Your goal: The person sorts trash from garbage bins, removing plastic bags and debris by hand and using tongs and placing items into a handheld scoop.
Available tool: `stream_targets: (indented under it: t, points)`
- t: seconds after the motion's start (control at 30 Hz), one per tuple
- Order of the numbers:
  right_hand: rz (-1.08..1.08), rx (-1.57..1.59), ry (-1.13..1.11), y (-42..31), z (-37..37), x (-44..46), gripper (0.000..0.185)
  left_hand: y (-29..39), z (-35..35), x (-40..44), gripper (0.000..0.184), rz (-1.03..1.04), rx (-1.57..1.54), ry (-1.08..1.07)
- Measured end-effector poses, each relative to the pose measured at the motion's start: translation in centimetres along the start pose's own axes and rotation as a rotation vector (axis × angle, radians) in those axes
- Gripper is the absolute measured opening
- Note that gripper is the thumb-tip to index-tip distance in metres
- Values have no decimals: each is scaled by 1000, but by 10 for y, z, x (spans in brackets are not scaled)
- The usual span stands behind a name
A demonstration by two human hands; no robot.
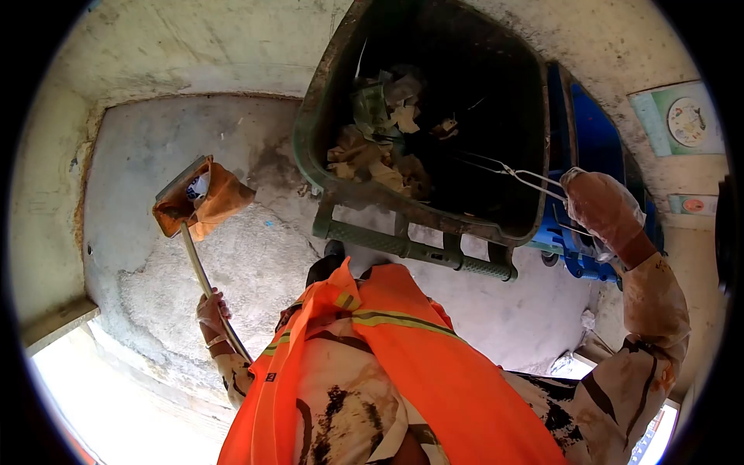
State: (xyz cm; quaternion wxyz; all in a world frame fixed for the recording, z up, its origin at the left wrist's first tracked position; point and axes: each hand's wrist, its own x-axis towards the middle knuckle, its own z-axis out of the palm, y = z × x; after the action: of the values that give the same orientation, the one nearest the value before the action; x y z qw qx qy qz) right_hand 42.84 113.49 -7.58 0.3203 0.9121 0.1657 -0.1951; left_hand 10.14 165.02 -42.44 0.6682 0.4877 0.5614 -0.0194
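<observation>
My left hand [213, 310], in a clear plastic glove, is closed round the metal pole of a long-handled dustpan [197, 260]. The dustpan's rusty orange-brown scoop hangs at the left and carries a crumpled white and blue wrapper [198, 187]. On the right, my right hand [606, 211], also in a clear glove, grips a pair of metal tongs [511, 170]. They reach over the rim of a dark green wheeled bin [364, 194]. The tips lie inside the bin's dark opening; whether they pinch anything I cannot tell. Crumpled paper and plastic waste [380, 143] lies inside the bin.
Blue bins [597, 139] stand against the wall right of the green one. Posters [682, 120] hang on that wall. The concrete floor [155, 263] has stains and small bits of litter. A low ledge [58, 325] runs along the left side, beside a bright opening.
</observation>
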Motion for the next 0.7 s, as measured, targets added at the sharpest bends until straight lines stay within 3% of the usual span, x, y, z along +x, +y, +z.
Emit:
stream_targets:
  t: [0.37,0.7]
  points:
    - [212,57,126,56,-27,-60,13,2,6,-2,29,-15,5,10]
    - [34,61,106,9,42,42,11,16,21,-16,29,35,8,-13]
